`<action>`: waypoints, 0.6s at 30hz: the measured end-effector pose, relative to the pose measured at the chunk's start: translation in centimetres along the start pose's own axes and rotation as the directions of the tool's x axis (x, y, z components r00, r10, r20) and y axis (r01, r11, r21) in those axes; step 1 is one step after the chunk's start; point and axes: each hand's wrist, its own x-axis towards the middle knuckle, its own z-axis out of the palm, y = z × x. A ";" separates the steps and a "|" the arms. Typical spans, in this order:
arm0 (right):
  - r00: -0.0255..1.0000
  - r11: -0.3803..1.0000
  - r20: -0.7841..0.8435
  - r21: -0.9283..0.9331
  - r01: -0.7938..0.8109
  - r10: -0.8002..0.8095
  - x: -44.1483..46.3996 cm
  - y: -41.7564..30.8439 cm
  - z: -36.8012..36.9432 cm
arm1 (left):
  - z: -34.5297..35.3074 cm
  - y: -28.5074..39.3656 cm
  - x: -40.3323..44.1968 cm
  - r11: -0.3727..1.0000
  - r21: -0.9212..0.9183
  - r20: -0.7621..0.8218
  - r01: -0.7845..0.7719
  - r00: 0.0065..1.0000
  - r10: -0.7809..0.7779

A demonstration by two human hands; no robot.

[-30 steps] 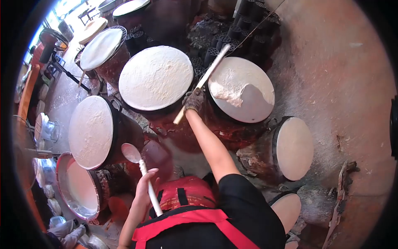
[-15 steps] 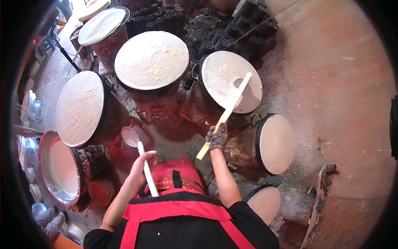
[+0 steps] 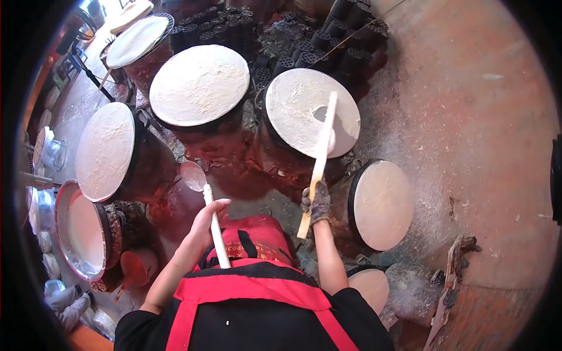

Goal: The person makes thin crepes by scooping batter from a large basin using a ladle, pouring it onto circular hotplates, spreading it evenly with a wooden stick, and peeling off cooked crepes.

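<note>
Hands apart, the right hand clasps the stick near one end, seemingly for reach over the griddle, while the left hand grips the ladle aside.

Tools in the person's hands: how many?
2: a ladle in the left hand, a flat wooden stick in the gloved right hand. Hands cover part of each; no others show.

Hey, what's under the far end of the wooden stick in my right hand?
A round griddle with a pale layer across most of it, and a grey patch by the stick. The strip directly beneath is hidden.
</note>
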 end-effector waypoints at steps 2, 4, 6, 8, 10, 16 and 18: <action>0.991 0.988 0.086 0.112 -0.110 0.101 2.1 -1.1 -0.2 | 1.7 -0.6 0.3 1.000 0.013 0.004 0.010 1.000 -0.010; 0.971 0.937 0.177 0.283 -0.205 0.159 2.7 -1.7 3.1 | 3.3 -1.3 0.8 0.999 0.029 0.029 0.021 0.999 -0.022; 0.983 0.983 0.185 -0.175 0.053 -0.020 0.3 -1.5 5.2 | 5.1 -1.6 1.0 0.997 0.068 0.033 0.019 0.999 -0.021; 0.938 0.956 0.290 -0.274 -0.110 0.191 -0.3 -2.2 2.2 | 6.5 -2.0 1.2 0.997 0.067 0.038 0.024 0.999 -0.026; 0.943 0.976 0.281 -0.174 -0.131 0.177 0.5 -3.0 -3.3 | 7.5 -2.3 1.7 0.997 0.072 0.030 0.007 1.000 -0.009; 0.990 0.996 0.127 -0.077 -0.048 0.058 2.6 -7.5 -5.0 | 10.6 -4.1 2.8 0.997 0.059 0.013 -0.043 0.999 0.042; 0.972 0.960 0.215 -0.278 -0.028 0.091 2.0 -6.8 -4.4 | 11.4 -4.5 3.1 0.998 0.064 -0.003 -0.027 1.000 0.027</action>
